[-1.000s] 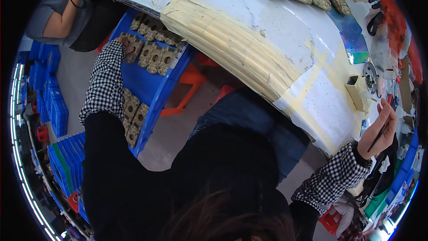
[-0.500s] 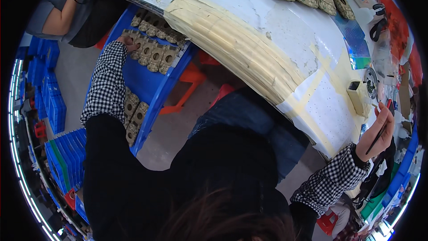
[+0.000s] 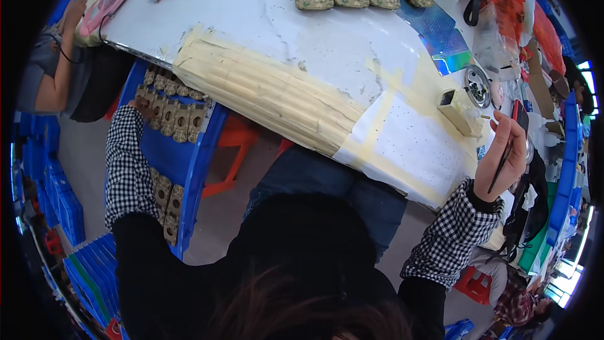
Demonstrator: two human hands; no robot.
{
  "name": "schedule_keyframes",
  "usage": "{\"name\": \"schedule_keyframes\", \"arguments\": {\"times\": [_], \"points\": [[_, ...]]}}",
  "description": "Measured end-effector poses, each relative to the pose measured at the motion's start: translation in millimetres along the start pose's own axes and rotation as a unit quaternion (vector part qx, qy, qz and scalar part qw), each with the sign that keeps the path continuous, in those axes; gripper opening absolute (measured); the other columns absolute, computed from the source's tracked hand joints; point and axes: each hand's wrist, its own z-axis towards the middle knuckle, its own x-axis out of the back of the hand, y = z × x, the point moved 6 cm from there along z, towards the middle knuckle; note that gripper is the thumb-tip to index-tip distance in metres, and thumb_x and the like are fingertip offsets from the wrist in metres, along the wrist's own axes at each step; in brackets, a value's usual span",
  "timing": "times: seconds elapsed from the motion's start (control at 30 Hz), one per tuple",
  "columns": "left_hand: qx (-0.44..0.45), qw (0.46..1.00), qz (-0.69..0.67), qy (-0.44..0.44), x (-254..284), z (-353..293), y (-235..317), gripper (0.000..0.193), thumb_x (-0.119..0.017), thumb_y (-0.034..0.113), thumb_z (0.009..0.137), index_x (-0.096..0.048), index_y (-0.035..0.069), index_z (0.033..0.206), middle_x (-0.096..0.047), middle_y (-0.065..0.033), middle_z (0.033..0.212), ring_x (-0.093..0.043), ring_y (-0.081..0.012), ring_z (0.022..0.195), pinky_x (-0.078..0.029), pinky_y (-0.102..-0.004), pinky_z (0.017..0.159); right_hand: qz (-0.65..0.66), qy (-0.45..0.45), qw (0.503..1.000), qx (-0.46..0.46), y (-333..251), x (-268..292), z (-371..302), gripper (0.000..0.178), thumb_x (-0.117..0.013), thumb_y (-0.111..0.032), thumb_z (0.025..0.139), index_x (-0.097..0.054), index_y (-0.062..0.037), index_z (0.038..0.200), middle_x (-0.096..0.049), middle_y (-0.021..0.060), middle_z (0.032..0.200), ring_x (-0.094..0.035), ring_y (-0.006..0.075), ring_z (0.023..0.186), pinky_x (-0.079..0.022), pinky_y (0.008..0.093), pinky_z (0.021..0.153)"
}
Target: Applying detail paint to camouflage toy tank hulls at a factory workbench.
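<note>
Left hand reaches into blue crate left of counter, fingertips on row of tan cardboard pieces; grip state unclear. Pieces likely light, stiff; take by edges. Right hand pinches thin dark tool.

bright overhead light, glare on white table, fisheye-warped dark rim

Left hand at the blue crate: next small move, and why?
Probably close the left hand on one tan perforated part and lift it. The fingertips already touch the row standing in the blue crate, while the right hand holds a thin dark tool by the table.
</note>
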Motion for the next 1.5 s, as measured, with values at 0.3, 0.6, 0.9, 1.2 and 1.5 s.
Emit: {"name": "schedule_keyframes", "arguments": {"times": [0.3,0.6,0.9,1.2,1.5], "points": [[-0.318,0.814,-0.244,0.419,191,-209,204,0.012,-0.063,0.012,0.085,-0.062,0.004,0.094,-0.064,-0.0076,0.079,-0.062,-0.0160,0.070,-0.048,-0.0253,0.067,-0.014,0.011,1.000,0.005,-6,8,0,0.014,-0.052,-0.009,0.096,-0.059,0.0029,0.094,-0.065,0.0086,0.094,-0.059,0.0123,0.085,-0.047,0.0258,0.082],[-0.578,0.760,-0.133,0.266,189,-261,359,0.035,-0.066,0.025,0.084,-0.057,0.008,0.113,-0.056,-0.0146,0.108,-0.060,-0.0283,0.092,-0.050,-0.0338,0.076,-0.044,0.042,0.998,-0.012,-6,15,7,0.012,-0.048,-0.004,0.095,-0.055,0.0044,0.090,-0.062,0.0124,0.089,-0.056,0.0166,0.080,-0.045,0.0288,0.077],[-0.528,0.739,-0.127,0.398,151,-258,388,0.048,-0.064,0.045,0.084,-0.056,0.009,0.115,-0.054,-0.0164,0.115,-0.059,-0.0306,0.098,-0.050,-0.0369,0.081,-0.049,-0.003,0.996,0.071,-26,11,-2,0.012,-0.054,-0.007,0.091,-0.057,0.0046,0.089,-0.063,0.0174,0.086,-0.061,0.0268,0.085,-0.047,0.0352,0.079],[-0.429,0.813,-0.157,0.361,160,-250,389,0.058,-0.062,0.054,0.082,-0.052,0.004,0.111,-0.062,-0.0155,0.101,-0.064,-0.0313,0.083,-0.053,-0.0369,0.070,-0.059,0.012,0.994,0.096,-33,18,1,0.009,-0.054,-0.004,0.087,-0.060,0.0035,0.088,-0.063,0.0176,0.084,-0.062,0.0282,0.082,-0.049,0.0357,0.076],[-0.433,0.826,-0.193,0.306,158,-246,401,0.068,-0.064,0.033,0.079,-0.033,0.006,0.133,-0.065,-0.0244,0.089,-0.064,-0.0389,0.079,-0.051,-0.0435,0.071,-0.055,0.012,0.994,0.089,-28,18,-2,0.008,-0.055,-0.003,0.088,-0.060,0.0038,0.088,-0.063,0.0174,0.085,-0.062,0.0273,0.083,-0.049,0.0350,0.076]]}}
